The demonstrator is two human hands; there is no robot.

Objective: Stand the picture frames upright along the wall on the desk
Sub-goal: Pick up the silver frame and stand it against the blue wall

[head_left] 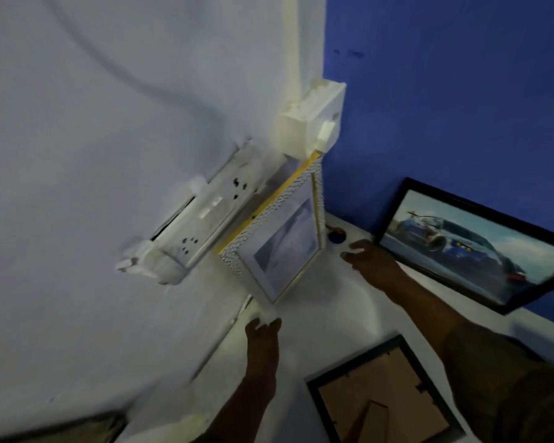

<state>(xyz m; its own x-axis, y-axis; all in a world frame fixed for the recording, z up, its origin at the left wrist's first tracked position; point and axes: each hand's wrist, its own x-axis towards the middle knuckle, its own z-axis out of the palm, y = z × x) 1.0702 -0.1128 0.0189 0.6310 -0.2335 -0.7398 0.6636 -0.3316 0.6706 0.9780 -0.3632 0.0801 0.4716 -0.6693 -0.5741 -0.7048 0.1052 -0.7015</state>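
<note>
A white textured picture frame [282,238] with gold trim stands upright in the corner, leaning on the pale wall. My left hand [263,334] hovers just below its lower corner, fingers apart, holding nothing. My right hand [370,257] is spread open over the white desk [327,308] to the right of that frame. A black frame with a blue car picture [467,247] leans upright against the blue wall. Another black frame [381,394] lies face down on the desk, its brown backing and stand showing. At the bottom left, the edge of a dark frame [77,426] is partly cut off.
A white socket strip [199,219] and a switch box [311,123] with conduit are fixed on the pale wall beside the white frame. A small dark round thing [335,235] lies in the desk's corner. A cable runs along the wall near the desk edge.
</note>
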